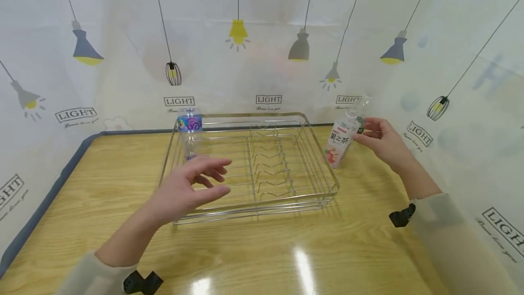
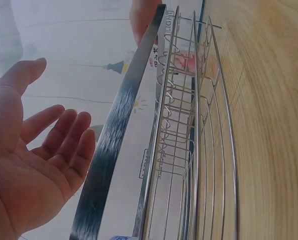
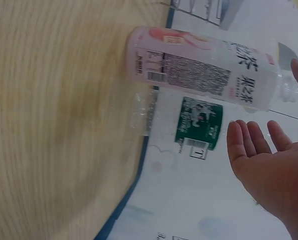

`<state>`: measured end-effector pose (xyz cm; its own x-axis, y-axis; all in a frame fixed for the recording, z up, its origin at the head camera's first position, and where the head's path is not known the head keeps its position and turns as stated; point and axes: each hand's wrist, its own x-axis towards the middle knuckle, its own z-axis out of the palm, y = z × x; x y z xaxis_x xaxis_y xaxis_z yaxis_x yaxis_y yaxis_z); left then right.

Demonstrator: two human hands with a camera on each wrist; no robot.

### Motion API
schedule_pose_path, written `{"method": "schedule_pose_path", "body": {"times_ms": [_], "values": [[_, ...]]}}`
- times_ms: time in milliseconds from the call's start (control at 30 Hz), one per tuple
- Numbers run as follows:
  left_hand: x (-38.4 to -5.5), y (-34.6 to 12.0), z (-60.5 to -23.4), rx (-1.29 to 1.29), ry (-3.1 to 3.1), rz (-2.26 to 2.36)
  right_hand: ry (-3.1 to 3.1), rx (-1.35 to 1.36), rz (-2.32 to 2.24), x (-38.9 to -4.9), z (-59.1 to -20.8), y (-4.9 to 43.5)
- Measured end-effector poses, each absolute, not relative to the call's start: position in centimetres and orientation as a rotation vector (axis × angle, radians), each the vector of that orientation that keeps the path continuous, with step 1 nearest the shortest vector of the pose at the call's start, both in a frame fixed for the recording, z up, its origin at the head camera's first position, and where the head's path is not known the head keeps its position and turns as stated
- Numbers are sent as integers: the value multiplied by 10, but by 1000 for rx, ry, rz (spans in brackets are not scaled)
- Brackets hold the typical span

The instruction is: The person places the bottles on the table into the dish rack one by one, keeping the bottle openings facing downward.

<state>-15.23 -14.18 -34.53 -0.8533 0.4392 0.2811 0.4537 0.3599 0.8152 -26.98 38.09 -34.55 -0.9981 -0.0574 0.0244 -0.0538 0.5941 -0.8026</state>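
Observation:
My left hand hovers over the near left side of a metal wire dish rack, fingers loosely bent and holding nothing. In the left wrist view, its palm faces the rack's flat rim. On the right, my right hand is beside a plastic bottle with a pink label, fingertips close to its upper part. The right wrist view shows the thumb apart from the relaxed fingers, near the bottle's neck. Behind it stands a clear bottle with a green label.
A clear bottle with a blue and purple label stands at the rack's far left corner. The wooden table ends at a pale wall covering printed with lamps. Wavy wire dividers run down the rack.

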Motion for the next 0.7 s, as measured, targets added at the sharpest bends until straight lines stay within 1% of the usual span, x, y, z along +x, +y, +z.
{"method": "schedule_pose_path", "body": {"times_ms": [267, 700], "values": [[-149, -139, -347, -841, -2591, -1567, 2719, -76, -1453, -282, -359, 368], [-148, -142, -348, -827, -2588, -1555, 2777, -86, -1367, -285, -370, 358]]}}
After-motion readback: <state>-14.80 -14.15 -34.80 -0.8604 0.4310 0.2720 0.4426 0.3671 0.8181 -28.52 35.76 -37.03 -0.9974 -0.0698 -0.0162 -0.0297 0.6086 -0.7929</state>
